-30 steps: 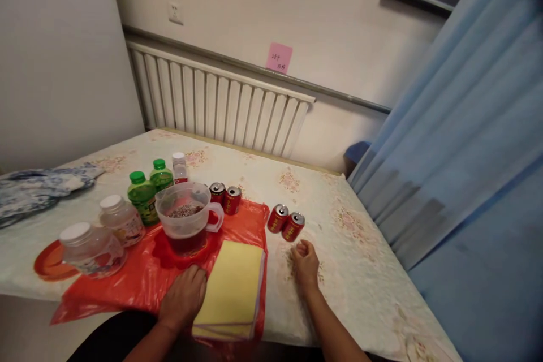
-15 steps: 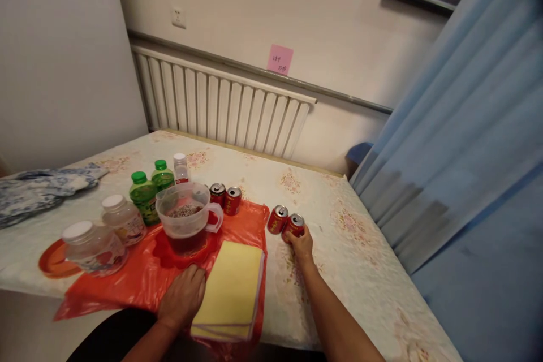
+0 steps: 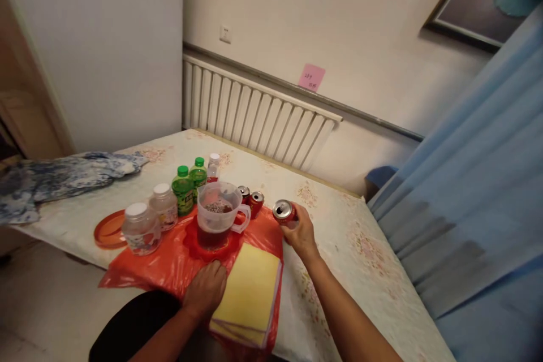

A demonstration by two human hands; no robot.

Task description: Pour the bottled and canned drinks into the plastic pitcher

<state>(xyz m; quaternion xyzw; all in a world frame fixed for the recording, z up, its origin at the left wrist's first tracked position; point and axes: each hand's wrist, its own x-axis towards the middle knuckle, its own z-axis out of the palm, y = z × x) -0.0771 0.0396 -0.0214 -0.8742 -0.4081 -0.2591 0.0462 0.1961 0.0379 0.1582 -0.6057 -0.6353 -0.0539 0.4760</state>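
My right hand [image 3: 302,233] is wrapped round a red drink can [image 3: 283,212], which tilts a little, its opened top facing me. Whether a second can stands behind this hand I cannot tell. My left hand [image 3: 206,289] is closed on the red plastic sheet [image 3: 163,268], between a red scalloped dish [image 3: 190,244] and a stack of yellow sheets [image 3: 249,288]; what its fingers hold, if anything, is hidden. On the dish stands a clear measuring jug [image 3: 218,220] with dark, foamy liquid. Just behind the jug's handle are two more red cans [image 3: 256,203].
Left of the jug stand two white-lidded jars [image 3: 142,232], two green-capped bottles [image 3: 183,192] and a small white-capped bottle [image 3: 214,165]. An orange lid [image 3: 109,230] and a patterned cloth [image 3: 85,175] lie further left. A blue curtain [image 3: 475,181] hangs at the right.
My right hand has raised the can and brought it slightly left; the other can that stood beside it no longer shows. My view has turned left. My left hand stays by the dish.
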